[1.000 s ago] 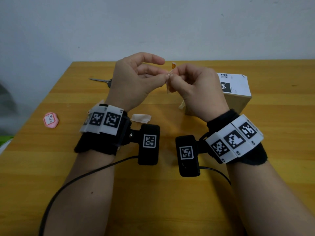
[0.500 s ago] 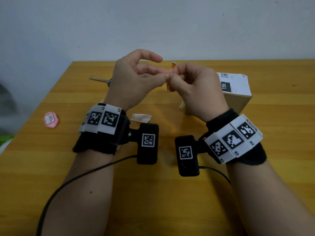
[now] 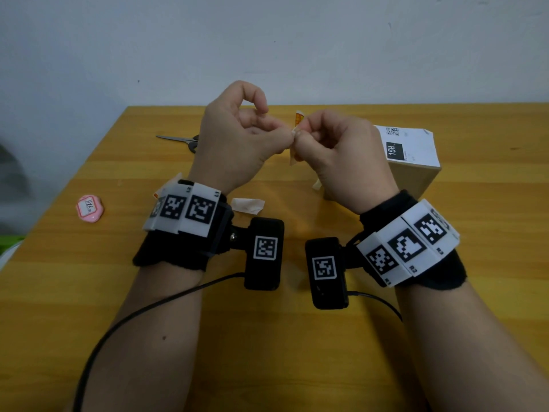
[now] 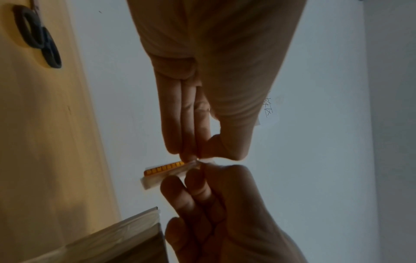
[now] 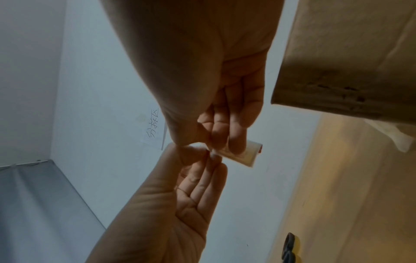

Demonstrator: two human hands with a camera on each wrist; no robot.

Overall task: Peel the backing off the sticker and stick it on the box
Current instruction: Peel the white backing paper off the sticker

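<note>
The table [image 3: 297, 352] is wood with a yellow-orange grain and a smooth, slightly shiny finish. The box [image 3: 421, 176] is brown matt cardboard, and its top has a white paper label. The sticker [image 4: 166, 168] looks like thin paper, orange print on a pale, half-transparent backing. The scissors [image 3: 178, 139] have grey metal blades and dark handles, probably plastic. The pink tag [image 3: 90, 208] looks like glossy plastic. The wrist bands [image 3: 169, 251] are black matt cloth.
</note>
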